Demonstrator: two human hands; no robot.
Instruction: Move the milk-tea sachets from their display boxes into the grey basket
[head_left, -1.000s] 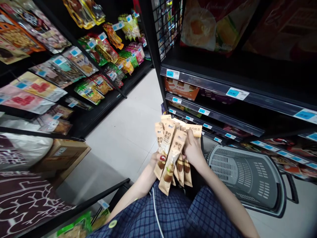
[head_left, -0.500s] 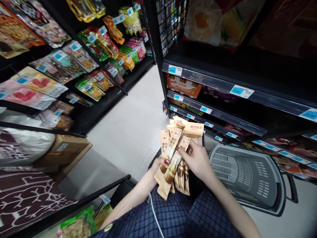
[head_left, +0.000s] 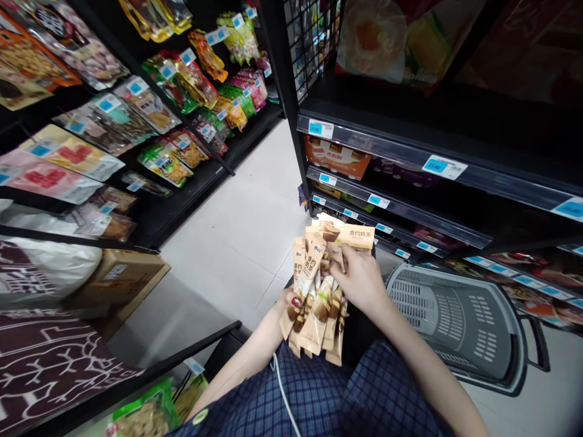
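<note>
Stick sachets (head_left: 313, 264) in cream and brown, bunched and overlapping just right of and below the middle of the frame, above a blue plaid garment (head_left: 328, 403) along the bottom edge. At the left side of the bunch, left hand (head_left: 288, 301), clasping the sachets, red-nailed thumb across their front. At the right side, right hand (head_left: 362, 279), thumb and fingers pinching the upper part of one sachet. Just behind the sachet tops, a tan printed pack (head_left: 361, 235). At lower right, a grey slotted basket (head_left: 497, 315) on the pale floor (head_left: 255, 194), near black shelves (head_left: 387, 124) with blue-and-white price labels (head_left: 445, 167). Across the upper left, rows of snack packets (head_left: 166, 165); below them, a cardboard box (head_left: 121, 276).
</note>
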